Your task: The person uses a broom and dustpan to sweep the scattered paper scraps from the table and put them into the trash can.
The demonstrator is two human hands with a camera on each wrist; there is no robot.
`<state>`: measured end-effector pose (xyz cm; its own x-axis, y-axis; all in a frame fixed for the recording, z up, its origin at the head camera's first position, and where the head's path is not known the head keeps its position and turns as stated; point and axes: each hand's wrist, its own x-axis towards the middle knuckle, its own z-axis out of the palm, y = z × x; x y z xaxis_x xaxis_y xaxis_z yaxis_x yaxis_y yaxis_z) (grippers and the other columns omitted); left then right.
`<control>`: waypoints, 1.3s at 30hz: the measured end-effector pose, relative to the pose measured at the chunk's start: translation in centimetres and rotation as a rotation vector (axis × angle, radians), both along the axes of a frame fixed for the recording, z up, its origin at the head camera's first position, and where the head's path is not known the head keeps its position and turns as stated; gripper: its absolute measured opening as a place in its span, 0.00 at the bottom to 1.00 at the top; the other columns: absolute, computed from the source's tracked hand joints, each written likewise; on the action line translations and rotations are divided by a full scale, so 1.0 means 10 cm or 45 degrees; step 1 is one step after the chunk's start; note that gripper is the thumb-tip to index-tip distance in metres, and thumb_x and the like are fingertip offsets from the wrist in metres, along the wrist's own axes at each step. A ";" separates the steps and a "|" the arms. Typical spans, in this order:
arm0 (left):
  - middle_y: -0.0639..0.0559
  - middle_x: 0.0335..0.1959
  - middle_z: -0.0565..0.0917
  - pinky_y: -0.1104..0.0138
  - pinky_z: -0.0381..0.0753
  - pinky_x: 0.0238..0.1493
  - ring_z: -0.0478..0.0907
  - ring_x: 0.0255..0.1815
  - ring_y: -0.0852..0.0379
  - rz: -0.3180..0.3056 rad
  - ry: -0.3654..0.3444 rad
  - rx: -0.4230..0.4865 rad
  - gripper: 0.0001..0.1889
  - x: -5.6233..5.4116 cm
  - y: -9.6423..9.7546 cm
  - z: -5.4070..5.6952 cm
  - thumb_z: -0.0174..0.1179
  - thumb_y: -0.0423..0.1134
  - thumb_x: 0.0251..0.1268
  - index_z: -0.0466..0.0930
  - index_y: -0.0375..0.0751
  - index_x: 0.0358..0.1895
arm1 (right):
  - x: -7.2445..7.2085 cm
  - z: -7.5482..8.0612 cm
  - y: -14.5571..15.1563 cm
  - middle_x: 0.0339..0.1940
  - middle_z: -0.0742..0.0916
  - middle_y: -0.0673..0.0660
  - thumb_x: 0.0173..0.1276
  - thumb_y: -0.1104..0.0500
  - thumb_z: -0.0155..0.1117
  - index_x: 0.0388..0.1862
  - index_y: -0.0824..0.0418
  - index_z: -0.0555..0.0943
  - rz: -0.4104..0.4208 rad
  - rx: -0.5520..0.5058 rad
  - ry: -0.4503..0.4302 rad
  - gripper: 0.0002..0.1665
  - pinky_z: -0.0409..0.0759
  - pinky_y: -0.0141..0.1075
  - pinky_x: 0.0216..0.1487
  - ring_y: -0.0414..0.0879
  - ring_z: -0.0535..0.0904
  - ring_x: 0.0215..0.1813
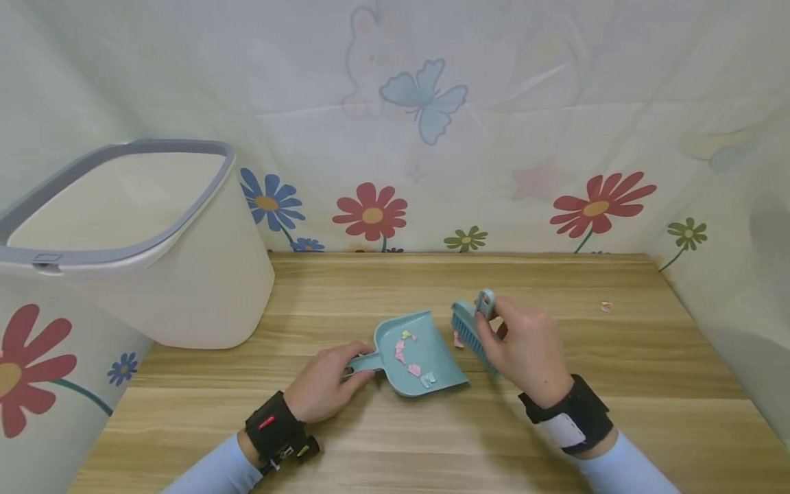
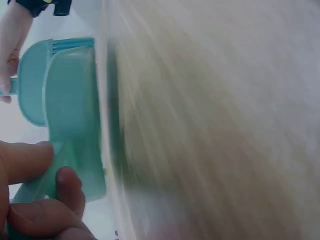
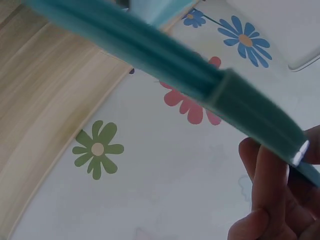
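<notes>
My left hand (image 1: pixel 327 381) grips the short handle of a light blue dustpan (image 1: pixel 426 350), which lies on the wooden table with its wide lip facing right. Several pink, yellow and pale blue paper scraps (image 1: pixel 414 370) are inside it. My right hand (image 1: pixel 531 343) holds a matching hand brush (image 1: pixel 467 328) by its handle, bristles toward the dustpan and just off its lip. Between lip and bristles lies a pink scrap (image 1: pixel 458 339). In the left wrist view the fingers (image 2: pixel 37 215) wrap the dustpan handle; in the right wrist view fingers (image 3: pixel 270 180) curl round the brush handle.
A large white bin (image 1: pixel 210 274) with a grey rim stands open-topped at the left. One small pink scrap (image 1: pixel 606 307) lies apart at the right of the table (image 1: pixel 370 281). A flower-printed curtain (image 1: pixel 296 123) hangs behind the table.
</notes>
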<state>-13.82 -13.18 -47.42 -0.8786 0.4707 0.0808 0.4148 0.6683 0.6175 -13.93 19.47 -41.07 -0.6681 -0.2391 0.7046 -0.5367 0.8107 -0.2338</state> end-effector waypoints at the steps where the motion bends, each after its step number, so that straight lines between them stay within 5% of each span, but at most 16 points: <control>1: 0.56 0.55 0.88 0.60 0.83 0.55 0.84 0.55 0.62 -0.009 -0.003 0.020 0.16 0.00 0.00 0.01 0.64 0.45 0.75 0.81 0.49 0.61 | 0.00 0.00 0.00 0.27 0.90 0.59 0.60 0.67 0.75 0.34 0.66 0.84 -0.017 -0.011 -0.014 0.07 0.73 0.28 0.20 0.38 0.77 0.18; 6: 0.59 0.55 0.87 0.62 0.84 0.56 0.84 0.56 0.62 -0.097 -0.021 0.135 0.15 0.02 0.01 0.03 0.64 0.44 0.75 0.80 0.51 0.61 | 0.00 -0.02 -0.01 0.28 0.91 0.60 0.63 0.65 0.73 0.35 0.67 0.85 -0.078 -0.070 -0.058 0.06 0.75 0.29 0.20 0.38 0.78 0.18; 11: 0.59 0.54 0.86 0.63 0.83 0.56 0.83 0.54 0.64 -0.162 -0.014 0.137 0.16 0.01 0.01 0.05 0.63 0.44 0.76 0.79 0.50 0.62 | 0.01 0.03 -0.01 0.28 0.91 0.60 0.63 0.66 0.71 0.39 0.66 0.86 -0.022 -0.195 0.016 0.06 0.74 0.27 0.19 0.39 0.75 0.16; 20: 0.57 0.54 0.87 0.62 0.83 0.56 0.83 0.54 0.63 -0.108 0.019 0.067 0.17 -0.05 -0.06 0.07 0.63 0.44 0.76 0.80 0.47 0.62 | 0.01 0.10 0.03 0.28 0.91 0.60 0.62 0.66 0.70 0.39 0.67 0.86 -0.019 -0.244 0.102 0.07 0.75 0.29 0.19 0.42 0.77 0.16; 30: 0.56 0.52 0.87 0.61 0.81 0.51 0.81 0.49 0.61 0.032 0.010 -0.038 0.15 -0.09 -0.15 0.09 0.65 0.43 0.74 0.81 0.48 0.60 | -0.05 -0.11 -0.03 0.24 0.88 0.58 0.62 0.63 0.72 0.29 0.64 0.82 -0.067 0.039 0.132 0.06 0.73 0.37 0.21 0.45 0.78 0.20; 35: 0.58 0.50 0.86 0.64 0.78 0.48 0.78 0.44 0.62 0.008 -0.009 -0.052 0.15 -0.12 -0.16 0.06 0.65 0.43 0.74 0.81 0.48 0.60 | -0.01 -0.18 -0.14 0.26 0.88 0.54 0.59 0.66 0.76 0.34 0.63 0.84 0.058 0.038 0.089 0.08 0.76 0.35 0.23 0.44 0.79 0.22; 39: 0.57 0.53 0.87 0.64 0.79 0.50 0.79 0.46 0.62 -0.009 0.000 -0.050 0.16 -0.12 -0.15 0.04 0.64 0.44 0.74 0.81 0.48 0.61 | 0.02 -0.13 -0.16 0.31 0.90 0.55 0.59 0.69 0.76 0.40 0.64 0.86 0.176 -0.131 -0.012 0.10 0.74 0.27 0.22 0.38 0.78 0.23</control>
